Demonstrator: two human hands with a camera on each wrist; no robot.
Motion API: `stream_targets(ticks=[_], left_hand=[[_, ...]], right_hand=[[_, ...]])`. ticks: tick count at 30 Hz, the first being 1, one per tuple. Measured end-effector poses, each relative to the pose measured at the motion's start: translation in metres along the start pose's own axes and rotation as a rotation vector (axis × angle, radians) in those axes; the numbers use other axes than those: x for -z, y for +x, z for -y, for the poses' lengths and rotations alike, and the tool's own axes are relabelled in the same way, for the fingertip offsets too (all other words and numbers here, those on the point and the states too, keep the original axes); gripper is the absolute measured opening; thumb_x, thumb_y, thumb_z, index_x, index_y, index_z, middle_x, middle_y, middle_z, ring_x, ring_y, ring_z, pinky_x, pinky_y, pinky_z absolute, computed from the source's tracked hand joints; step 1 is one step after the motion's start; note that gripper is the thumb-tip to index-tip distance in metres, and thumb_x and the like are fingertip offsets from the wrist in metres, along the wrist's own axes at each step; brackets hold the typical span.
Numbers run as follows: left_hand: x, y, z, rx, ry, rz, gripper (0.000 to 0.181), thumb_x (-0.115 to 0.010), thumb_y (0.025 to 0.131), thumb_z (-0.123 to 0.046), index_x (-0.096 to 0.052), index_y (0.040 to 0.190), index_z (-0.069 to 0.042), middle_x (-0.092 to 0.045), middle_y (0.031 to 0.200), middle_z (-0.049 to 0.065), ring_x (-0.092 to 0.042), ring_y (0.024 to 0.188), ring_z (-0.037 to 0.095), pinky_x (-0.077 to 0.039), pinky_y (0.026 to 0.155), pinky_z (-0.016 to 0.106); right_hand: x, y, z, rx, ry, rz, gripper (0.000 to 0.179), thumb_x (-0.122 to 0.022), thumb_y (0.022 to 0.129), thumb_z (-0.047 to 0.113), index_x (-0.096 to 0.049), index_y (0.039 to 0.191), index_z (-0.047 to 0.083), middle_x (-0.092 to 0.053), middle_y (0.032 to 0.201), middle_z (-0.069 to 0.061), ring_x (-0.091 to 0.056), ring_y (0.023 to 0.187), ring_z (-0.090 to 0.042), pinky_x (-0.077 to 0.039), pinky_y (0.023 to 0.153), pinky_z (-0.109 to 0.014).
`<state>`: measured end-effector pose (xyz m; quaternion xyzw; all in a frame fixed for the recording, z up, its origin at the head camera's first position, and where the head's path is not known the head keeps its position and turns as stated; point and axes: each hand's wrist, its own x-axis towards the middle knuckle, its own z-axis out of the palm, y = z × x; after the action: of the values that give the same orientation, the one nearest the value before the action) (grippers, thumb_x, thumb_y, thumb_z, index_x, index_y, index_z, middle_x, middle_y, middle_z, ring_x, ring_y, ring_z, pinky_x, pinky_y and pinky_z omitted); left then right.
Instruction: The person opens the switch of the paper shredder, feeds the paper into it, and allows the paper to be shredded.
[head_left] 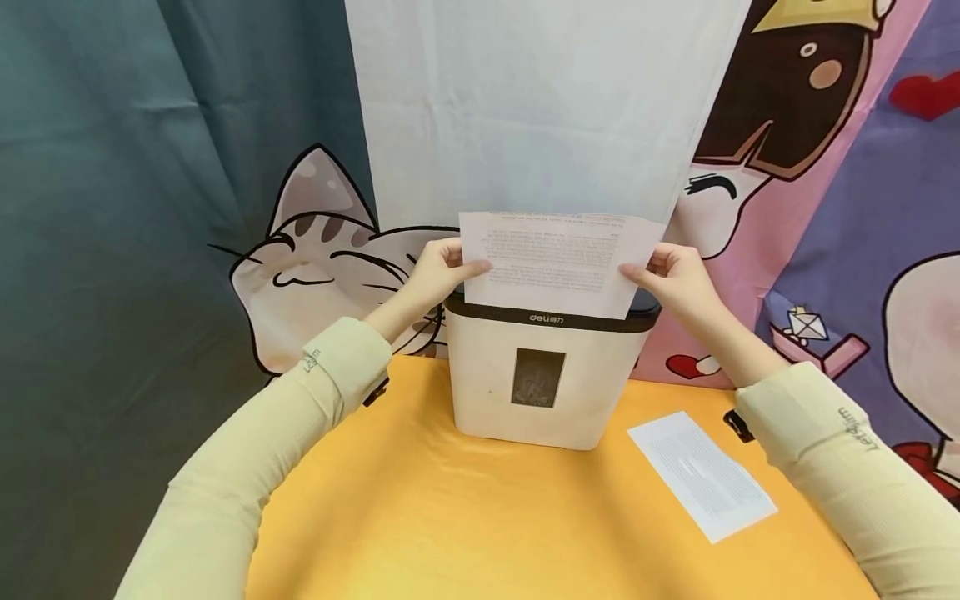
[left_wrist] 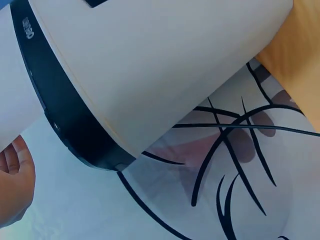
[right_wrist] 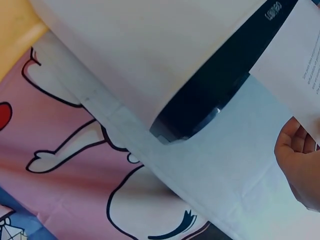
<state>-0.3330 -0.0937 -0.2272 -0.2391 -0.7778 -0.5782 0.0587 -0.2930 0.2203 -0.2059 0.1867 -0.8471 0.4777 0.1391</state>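
Observation:
Both hands hold a printed sheet of paper [head_left: 555, 258] by its two side edges, just over the top of a white paper shredder [head_left: 480, 367]. The left hand [head_left: 442, 271] pinches the left edge, thumb on the near face. On the opposite edge, the right hand [head_left: 671, 271] pinches the paper the same way. The sheet's lower edge overlaps the shredder's black top rim [head_left: 600, 322] in the head view. In the right wrist view a lower corner of the paper [right_wrist: 280, 65] lies against the dark rim, with the right hand [right_wrist: 302, 160] at its side.
A second printed sheet [head_left: 701, 475] lies on the yellow table [head_left: 450, 517], right of the shredder. Behind the shredder hangs a cloth backdrop [head_left: 540, 108] with a cartoon cat and other figures. A dark window [head_left: 537, 377] is set in the shredder's front.

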Motion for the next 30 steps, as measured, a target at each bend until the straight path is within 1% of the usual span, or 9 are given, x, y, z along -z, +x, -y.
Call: stream_targets(ticks=[3, 6, 8, 10, 15, 18, 21, 26, 30], left_hand=[[-0.002, 0.01, 0.001, -0.008, 0.003, -0.037, 0.031, -0.064, 0.089, -0.008, -0.062, 0.119, 0.002, -0.065, 0.117, 0.019, -0.066, 0.096, 0.017, -0.053, 0.082, 0.03], [-0.005, 0.021, -0.002, -0.016, -0.001, -0.095, 0.03, -0.063, 0.09, -0.007, -0.061, 0.119, 0.002, -0.065, 0.117, 0.02, -0.065, 0.095, 0.019, -0.053, 0.079, 0.029], [-0.008, 0.027, -0.003, -0.012, -0.01, -0.133, 0.03, -0.062, 0.09, -0.007, -0.061, 0.12, 0.001, -0.065, 0.117, 0.019, -0.065, 0.095, 0.02, -0.053, 0.078, 0.028], [-0.011, 0.033, -0.003, -0.005, -0.015, -0.154, 0.031, -0.061, 0.09, -0.006, -0.06, 0.12, 0.001, -0.065, 0.117, 0.019, -0.065, 0.096, 0.02, -0.052, 0.078, 0.027], [-0.014, 0.042, 0.002, -0.015, -0.015, -0.155, 0.029, -0.06, 0.09, -0.004, -0.06, 0.119, 0.003, -0.065, 0.115, 0.021, -0.065, 0.097, 0.025, -0.052, 0.078, 0.028], [-0.011, 0.046, 0.004, -0.03, -0.008, -0.154, 0.028, -0.06, 0.09, -0.002, -0.061, 0.118, 0.004, -0.065, 0.115, 0.023, -0.065, 0.097, 0.027, -0.052, 0.078, 0.027], [-0.01, 0.051, 0.006, -0.041, 0.0, -0.155, 0.028, -0.06, 0.09, -0.001, -0.061, 0.116, 0.006, -0.065, 0.114, 0.025, -0.066, 0.095, 0.025, -0.051, 0.077, 0.026], [-0.011, 0.055, 0.011, -0.028, 0.006, -0.16, 0.026, -0.06, 0.089, 0.0, -0.062, 0.114, 0.008, -0.065, 0.111, 0.026, -0.065, 0.086, 0.017, -0.051, 0.074, 0.025], [-0.014, 0.055, 0.014, -0.018, 0.009, -0.173, 0.026, -0.06, 0.089, -0.001, -0.062, 0.114, 0.007, -0.065, 0.111, 0.026, -0.066, 0.09, 0.024, -0.051, 0.076, 0.028]], right_hand=[[0.0, 0.008, -0.001, -0.005, -0.011, -0.034, 0.033, -0.064, 0.088, 0.008, -0.061, 0.116, -0.01, -0.065, 0.086, 0.025, -0.061, 0.077, 0.009, -0.048, 0.069, -0.008], [-0.001, 0.019, -0.001, -0.007, -0.002, -0.074, 0.031, -0.063, 0.088, 0.006, -0.061, 0.115, -0.011, -0.064, 0.083, 0.024, -0.06, 0.073, 0.009, -0.047, 0.067, -0.008], [-0.001, 0.024, -0.002, -0.009, 0.01, -0.097, 0.031, -0.063, 0.088, 0.005, -0.06, 0.115, -0.012, -0.065, 0.083, 0.023, -0.059, 0.073, 0.009, -0.046, 0.066, -0.009], [-0.001, 0.029, -0.004, -0.02, 0.009, -0.119, 0.031, -0.063, 0.089, 0.005, -0.061, 0.115, -0.011, -0.065, 0.083, 0.022, -0.059, 0.072, 0.009, -0.046, 0.065, -0.009], [-0.001, 0.036, -0.012, -0.028, -0.022, -0.142, 0.029, -0.062, 0.089, 0.007, -0.063, 0.115, -0.007, -0.064, 0.084, 0.023, -0.058, 0.074, 0.008, -0.048, 0.067, -0.011], [-0.002, 0.042, -0.014, -0.006, -0.049, -0.14, 0.028, -0.063, 0.089, 0.008, -0.064, 0.114, -0.006, -0.064, 0.084, 0.023, -0.059, 0.073, 0.007, -0.047, 0.066, -0.012], [-0.003, 0.046, -0.016, 0.011, -0.074, -0.144, 0.028, -0.063, 0.089, 0.008, -0.064, 0.113, -0.006, -0.066, 0.085, 0.019, -0.058, 0.072, 0.008, -0.046, 0.064, -0.01], [-0.005, 0.05, -0.02, 0.015, -0.105, -0.153, 0.026, -0.063, 0.089, 0.007, -0.065, 0.11, -0.007, -0.069, 0.086, 0.011, -0.057, 0.068, 0.009, -0.044, 0.062, -0.009], [-0.008, 0.052, -0.022, 0.01, -0.101, -0.167, 0.025, -0.063, 0.089, 0.006, -0.065, 0.11, -0.007, -0.068, 0.083, 0.013, -0.056, 0.067, 0.01, -0.043, 0.062, -0.009]])
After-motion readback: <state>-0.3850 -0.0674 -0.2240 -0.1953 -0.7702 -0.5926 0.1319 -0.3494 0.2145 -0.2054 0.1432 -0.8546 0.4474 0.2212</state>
